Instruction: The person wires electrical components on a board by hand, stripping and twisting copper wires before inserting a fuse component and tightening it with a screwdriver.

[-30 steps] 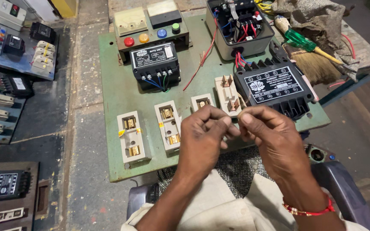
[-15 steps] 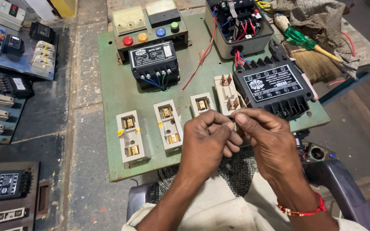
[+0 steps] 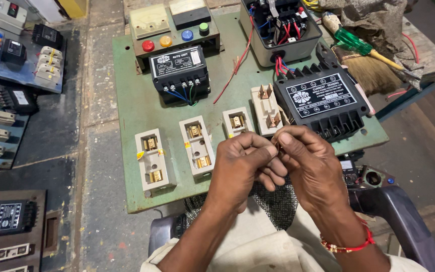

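My left hand (image 3: 245,166) and my right hand (image 3: 310,163) meet fingertip to fingertip over the near edge of a green metal panel (image 3: 132,108). Both pinch one small thin piece, perhaps a wire, mostly hidden between the fingers. Just beyond the hands sit several cream fuse holders (image 3: 197,146) with brass contacts, screwed to the panel. A black finned unit (image 3: 323,103) with a white label lies to the right of them. A red thread bracelet circles my right wrist.
On the panel stand a black box (image 3: 179,73) with coloured wires, a box with coloured push buttons (image 3: 174,38) and an open grey box (image 3: 280,30) of wiring. A green-handled screwdriver (image 3: 361,48) and a brush lie far right. More electrical units cover boards at left.
Both hands have drifted slightly toward me and to the right, staying pinched together. The fingertips keep working the small piece.
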